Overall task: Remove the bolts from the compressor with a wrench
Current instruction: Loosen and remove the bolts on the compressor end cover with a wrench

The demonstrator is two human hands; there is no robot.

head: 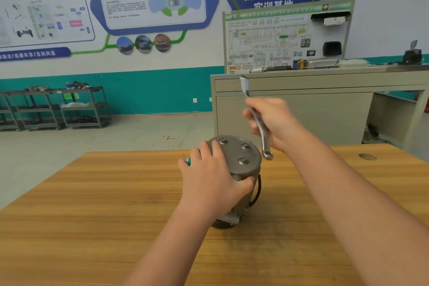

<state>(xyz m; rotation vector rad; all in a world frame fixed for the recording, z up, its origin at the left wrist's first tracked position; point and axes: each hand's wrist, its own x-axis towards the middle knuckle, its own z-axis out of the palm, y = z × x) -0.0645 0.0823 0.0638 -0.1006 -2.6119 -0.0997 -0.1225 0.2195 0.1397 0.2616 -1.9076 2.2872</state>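
A grey metal compressor (250,169) stands upright on the wooden table (92,204). Three bolts show on its flat top: one at the far left (223,141), one at the far right (245,146), one nearer me (243,160). My left hand (213,181) grips the compressor's left side, fingers over the top edge and thumb on the front wall. My right hand (276,123) holds a silver wrench (261,130) by its shaft, just right of and above the compressor. The wrench's lower ring end (267,155) hangs beside the top rim, touching no bolt.
A small green item (187,161) peeks out behind my left hand. A black cable (258,190) runs down the compressor's right side. A grey workbench (301,109) with a training board stands behind the table. Metal shelving carts (58,107) line the far left wall.
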